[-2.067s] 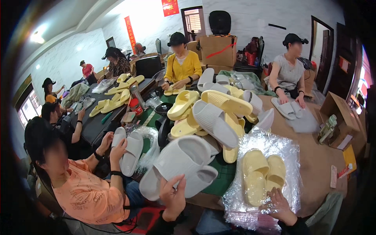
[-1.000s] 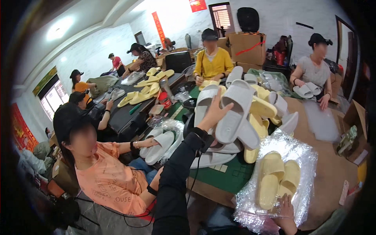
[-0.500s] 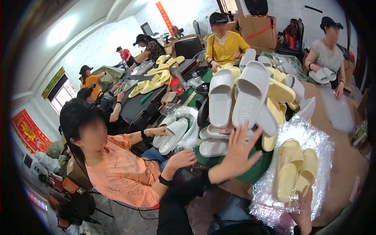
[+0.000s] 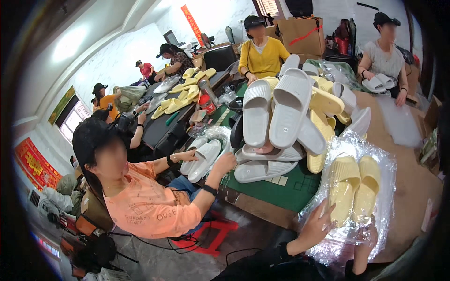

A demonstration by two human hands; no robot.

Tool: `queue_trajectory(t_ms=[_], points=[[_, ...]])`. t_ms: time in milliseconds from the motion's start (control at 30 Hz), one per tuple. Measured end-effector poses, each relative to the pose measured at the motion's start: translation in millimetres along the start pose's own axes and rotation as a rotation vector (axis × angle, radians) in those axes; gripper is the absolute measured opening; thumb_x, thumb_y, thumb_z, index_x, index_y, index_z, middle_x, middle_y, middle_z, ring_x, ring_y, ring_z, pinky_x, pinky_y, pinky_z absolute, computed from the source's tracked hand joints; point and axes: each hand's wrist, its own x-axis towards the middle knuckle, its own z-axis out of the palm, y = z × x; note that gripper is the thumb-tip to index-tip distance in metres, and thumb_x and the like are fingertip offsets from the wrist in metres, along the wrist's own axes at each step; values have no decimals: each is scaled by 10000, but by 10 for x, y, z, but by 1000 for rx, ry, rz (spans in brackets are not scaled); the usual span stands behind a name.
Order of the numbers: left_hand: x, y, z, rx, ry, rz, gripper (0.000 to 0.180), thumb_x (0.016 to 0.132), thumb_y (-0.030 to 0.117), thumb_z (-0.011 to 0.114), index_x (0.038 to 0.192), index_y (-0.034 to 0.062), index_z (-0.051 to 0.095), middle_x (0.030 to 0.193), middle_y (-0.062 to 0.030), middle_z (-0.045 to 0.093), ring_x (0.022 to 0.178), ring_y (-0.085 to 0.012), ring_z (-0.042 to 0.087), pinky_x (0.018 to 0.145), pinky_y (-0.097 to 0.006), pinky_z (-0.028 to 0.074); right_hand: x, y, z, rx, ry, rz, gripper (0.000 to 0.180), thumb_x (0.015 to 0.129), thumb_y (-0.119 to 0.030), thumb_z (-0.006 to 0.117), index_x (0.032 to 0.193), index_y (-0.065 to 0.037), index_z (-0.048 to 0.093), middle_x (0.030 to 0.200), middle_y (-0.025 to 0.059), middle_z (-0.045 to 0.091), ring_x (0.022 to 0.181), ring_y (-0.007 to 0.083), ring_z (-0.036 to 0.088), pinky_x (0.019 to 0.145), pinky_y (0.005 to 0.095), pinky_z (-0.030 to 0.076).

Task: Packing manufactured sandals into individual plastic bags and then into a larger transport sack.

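A pair of pale yellow slippers [image 4: 344, 185] lies side by side in a clear plastic bag [image 4: 386, 168], at the lower right of the table. My left hand [image 4: 315, 228] rests against the bag's near left side by one slipper's heel, its fingers stretched out and apart. Below the other heel, my right hand [image 4: 365, 241] grips the near end of the bag, with its fingers partly hidden by the shiny film. Beyond the bag rises a pile of white slippers [image 4: 290, 105] and yellow slippers [image 4: 328, 100], stacked loosely over each other.
A person in an orange shirt [image 4: 145, 201] sits close on my left, one hand on white slippers [image 4: 206, 157]. Across the table stand a person in yellow [image 4: 262, 56] and one in grey [image 4: 386, 65]. Brown cardboard [image 4: 408, 187] covers the table's right side. A red stool [image 4: 211, 236] stands at left.
My left hand has moved from the white slippers down and right to the bag. The right hand remains at the bag's near end. The neighbour's nearer hand has lifted toward the pile.
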Motion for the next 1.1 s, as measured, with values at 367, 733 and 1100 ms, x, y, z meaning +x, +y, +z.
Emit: queue_trajectory(t_ms=[367, 733, 1100], points=[[-123, -70, -13, -424, 87, -266, 705, 759, -104, 489, 1416, 107, 348, 1422, -165, 345, 1189, -321, 488, 889, -313, 471, -228, 355, 16, 115, -78, -222, 375, 770, -61, 683, 1105, 0, 525, 956, 161, 551, 881, 330, 521, 813, 407, 417], [-45, -139, 30, -419, 145, -215, 384, 868, -27, 471, 1238, 42, 548, 1238, -172, 552, 1134, -271, 544, 947, -331, 427, -126, -385, -30, 207, -139, -396, 423, 685, -111, 770, 1053, -18, 583, 1008, 183, 592, 946, 387, 550, 810, 436, 458], [-224, -175, 217, -1073, 206, -509, 310, 874, -58, 471, 1172, 11, 420, 1104, -90, 537, 952, -117, 555, 821, -231, 485, -147, -612, 179, 590, -346, 231, 212, 802, -151, 698, 909, -35, 557, 743, 142, 605, 668, 274, 596, 599, 369, 469]])
